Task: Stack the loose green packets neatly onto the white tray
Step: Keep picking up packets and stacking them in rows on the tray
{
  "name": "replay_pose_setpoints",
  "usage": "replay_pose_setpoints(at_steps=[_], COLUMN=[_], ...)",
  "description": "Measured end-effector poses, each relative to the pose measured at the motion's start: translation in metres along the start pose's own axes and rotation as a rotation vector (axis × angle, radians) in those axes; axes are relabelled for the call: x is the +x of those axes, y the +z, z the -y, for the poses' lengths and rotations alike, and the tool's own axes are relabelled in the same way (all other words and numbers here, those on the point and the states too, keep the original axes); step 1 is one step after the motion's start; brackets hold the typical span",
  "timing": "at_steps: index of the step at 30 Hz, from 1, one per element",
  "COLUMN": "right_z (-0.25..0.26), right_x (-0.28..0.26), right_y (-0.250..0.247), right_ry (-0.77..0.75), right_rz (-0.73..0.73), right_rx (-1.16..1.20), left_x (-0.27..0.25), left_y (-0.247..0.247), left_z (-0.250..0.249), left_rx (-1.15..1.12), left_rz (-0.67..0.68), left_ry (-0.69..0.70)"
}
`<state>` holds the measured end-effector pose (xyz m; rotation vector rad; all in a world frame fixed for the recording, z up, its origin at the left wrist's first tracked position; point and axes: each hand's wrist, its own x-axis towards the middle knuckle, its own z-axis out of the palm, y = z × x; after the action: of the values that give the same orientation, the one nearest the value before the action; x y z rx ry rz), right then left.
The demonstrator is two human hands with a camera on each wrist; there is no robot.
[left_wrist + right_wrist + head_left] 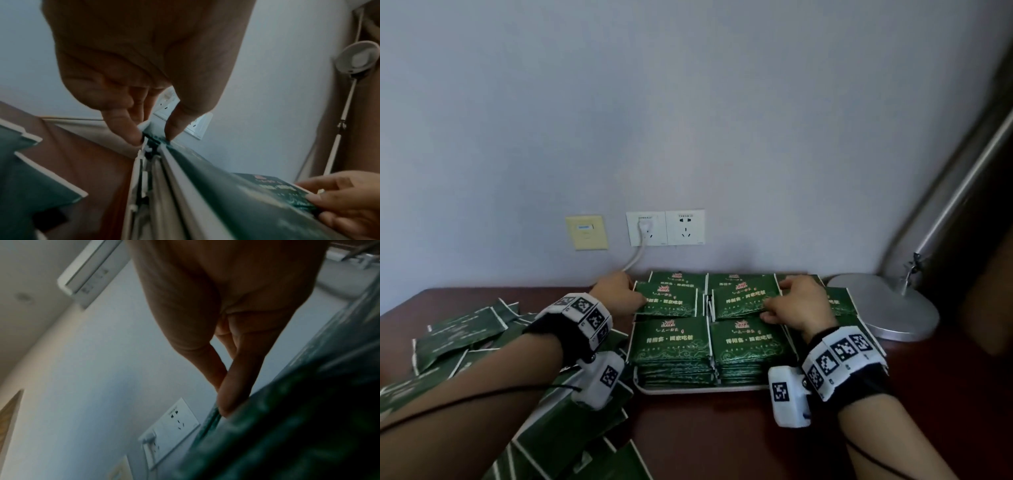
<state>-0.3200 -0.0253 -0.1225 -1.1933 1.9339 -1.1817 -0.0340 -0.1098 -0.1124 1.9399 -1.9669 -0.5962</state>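
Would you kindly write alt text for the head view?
Two hands, left hand and right hand, each grip a green printed packet atop stacks on a white tray; loose green packets litter the dark wooden table.

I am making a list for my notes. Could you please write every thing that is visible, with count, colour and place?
stacked packets: many, green, in piles on tray
white tray: one, under the piles
loose packets: many, green, left on table
table: one, dark brown
sockets: two, white, on wall
plug: one, white, in left socket
lamp base: one, silver, right
left hand: pinches packet corner
right hand: grips packet edge
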Motion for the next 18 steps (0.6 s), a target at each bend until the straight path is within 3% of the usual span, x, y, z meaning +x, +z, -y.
replay_pose_setpoints(at_steps=[6,9,11,16,18], right_z=[0.02,0.042,0.057,0.063,0.054], right_x=[-0.023,-0.047,-0.074,-0.144,-0.16], right_y=[-0.011,-0.017,-0.014,0.031,0.058], right_ry=[-0.135,-0.258,-0.328,-0.352,-0.388], right_rz=[-0.073,-0.039,0.094,0.722,0.831], right_rx=[-0.478,-0.474,-0.455,-0.587,-0.707], left_x=[-0.022,-0.048,-0.069,-0.12,-0.129], left_y=[-0.018,-0.036,-0.045,-0.047,-0.046], left_z=[0.0,0.013,0.025,0.064,0.074], left_rx=[0.192,0.224,0.232,0.423,0.48], left_rz=[0.007,-0.025,0.006,0.256,0.292], left_ry=[0.093,0.125,0.146,0.05,0.074])
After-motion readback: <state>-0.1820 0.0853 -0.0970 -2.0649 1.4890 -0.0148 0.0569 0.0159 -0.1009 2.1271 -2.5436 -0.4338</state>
